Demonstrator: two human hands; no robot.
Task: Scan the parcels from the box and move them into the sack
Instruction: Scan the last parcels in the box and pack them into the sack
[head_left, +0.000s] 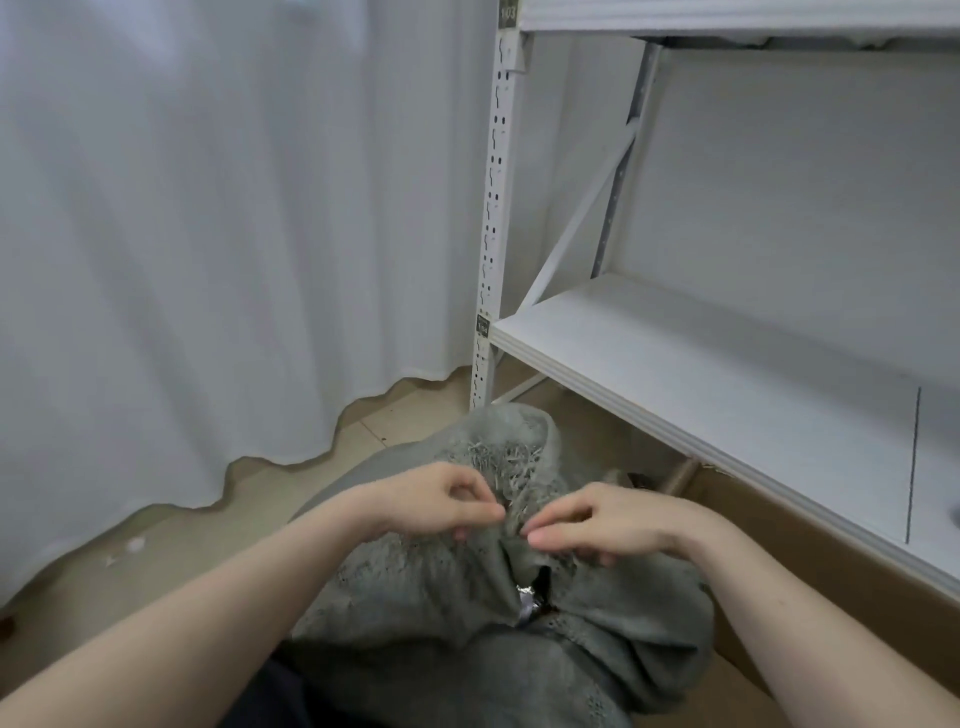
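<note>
A grey woven sack (447, 597) lies bunched on the floor in front of me, its frayed mouth gathered at the top. My left hand (436, 501) pinches the frayed edge of the sack with curled fingers. My right hand (597, 522) pinches the same edge just to the right, fingers bent down onto the fabric. A narrow gap in the folds shows something shiny and dark (530, 597) inside. The brown cardboard box (810, 561) stands at the right under the shelf; its contents are hidden.
A white metal shelving unit (727, 364) fills the right side, its lower shelf overhanging the box. A white curtain (208, 234) hangs at the left down to the beige tiled floor (156, 551).
</note>
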